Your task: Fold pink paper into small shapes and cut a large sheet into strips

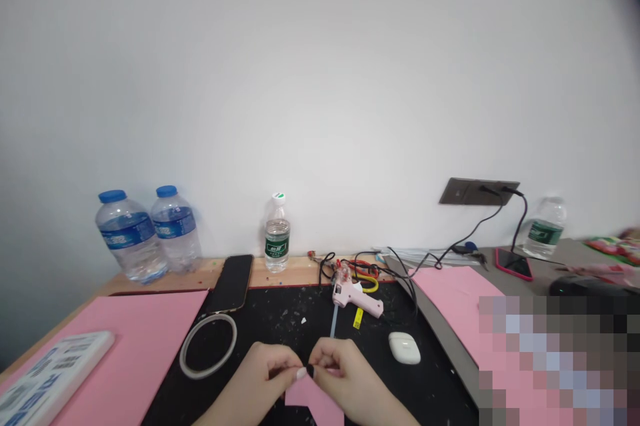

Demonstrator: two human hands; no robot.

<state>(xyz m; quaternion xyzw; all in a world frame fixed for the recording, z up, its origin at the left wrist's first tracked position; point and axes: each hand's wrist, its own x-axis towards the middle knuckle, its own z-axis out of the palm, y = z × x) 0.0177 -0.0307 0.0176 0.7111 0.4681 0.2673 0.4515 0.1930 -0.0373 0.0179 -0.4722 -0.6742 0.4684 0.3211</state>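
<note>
Close together at the bottom middle, my left hand (265,376) and my right hand (347,379) are both closed in a pinch. Between their fingertips is the upper edge of a cut piece of pink sheet (323,403), which hangs down over the black mat (285,299). Its lower end runs out of view. Something small and dark shows at the right thumb tip, and I cannot make out what it is. Just beyond my hands lies a pink glue gun (363,299) with a glue stick (334,321) sticking out toward me.
A tape ring (185,353) and a black phone (233,283) lie left of my hands, an earbud case (405,348) right. Pink sheets (145,339) flank the mat, one bearing a white box (60,373). Bottles (277,239) line the wall; cables (410,279) tangle behind the gun.
</note>
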